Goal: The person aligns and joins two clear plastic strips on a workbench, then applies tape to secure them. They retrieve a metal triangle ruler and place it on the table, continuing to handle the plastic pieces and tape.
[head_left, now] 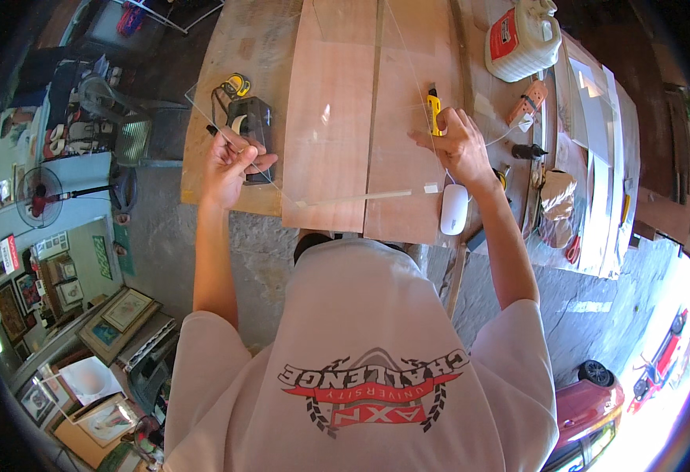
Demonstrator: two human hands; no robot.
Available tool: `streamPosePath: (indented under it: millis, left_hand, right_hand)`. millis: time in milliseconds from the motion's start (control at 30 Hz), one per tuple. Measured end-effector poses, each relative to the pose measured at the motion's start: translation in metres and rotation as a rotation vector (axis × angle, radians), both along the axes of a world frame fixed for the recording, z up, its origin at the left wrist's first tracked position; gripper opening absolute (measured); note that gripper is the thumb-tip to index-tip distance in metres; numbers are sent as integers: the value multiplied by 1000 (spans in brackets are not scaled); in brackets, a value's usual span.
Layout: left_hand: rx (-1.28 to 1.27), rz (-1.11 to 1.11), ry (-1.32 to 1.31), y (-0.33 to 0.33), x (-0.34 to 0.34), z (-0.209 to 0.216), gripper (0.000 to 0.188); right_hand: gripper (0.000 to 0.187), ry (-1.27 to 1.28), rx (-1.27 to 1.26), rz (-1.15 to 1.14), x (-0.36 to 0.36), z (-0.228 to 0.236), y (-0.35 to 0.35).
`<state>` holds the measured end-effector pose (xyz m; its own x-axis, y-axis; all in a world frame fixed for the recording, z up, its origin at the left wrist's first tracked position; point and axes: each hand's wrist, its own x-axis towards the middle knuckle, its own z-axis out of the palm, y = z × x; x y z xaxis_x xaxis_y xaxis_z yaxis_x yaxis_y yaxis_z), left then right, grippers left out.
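A thin clear plastic sheet (337, 145) is held above the wooden table (325, 79); mostly its faint edges show. My left hand (233, 165) pinches its left edge between thumb and fingers. My right hand (463, 149) has its fingers closed at the right edge. A yellow utility knife (434, 114) appears just beyond my right fingers, its lower end hidden by them. Behind my left hand stands a black tape dispenser (260, 118), with a yellow and black tape measure (238, 83) past it. A white computer mouse (454, 209) sits below my right hand.
At the far right stands a white jug (522, 41). Nearer are an orange power strip (527, 102), a black bottle (529, 151), a brown paper-like bundle (557, 197) and red-handled scissors (573, 249). A chair (117, 106) and a fan (40, 197) stand left of the table.
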<state>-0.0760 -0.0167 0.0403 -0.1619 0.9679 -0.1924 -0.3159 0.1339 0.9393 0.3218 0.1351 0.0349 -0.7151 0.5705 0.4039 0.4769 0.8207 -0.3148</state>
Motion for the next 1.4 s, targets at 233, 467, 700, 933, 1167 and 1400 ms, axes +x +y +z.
streamPosePath:
  millis: [233,467,700,933,1167,1400]
  left_hand:
    - [177,33,31,-16,6,-16,15]
    - [103,-27,369,-37,10,-8,24]
    - [271,17,324,-47,48,25,12]
    - [549,-63,849,-65,67,27,30]
    - [612,-62,1077,-75,85,-4,33]
    - [704,-83,1309,-78,104,-55,31]
  right_hand:
    - [36,65,-301,15,-6,-16,16]
    - [33,412,-1056,134,-2,-36,52]
    - [37,470,-1363,175,-29,-45,88]
    - [35,343,-1416,220,-67,-20,117]
    - [20,115,-1306,312,-111,-22,155]
    - [12,68,-1257,409,-151,-45,175]
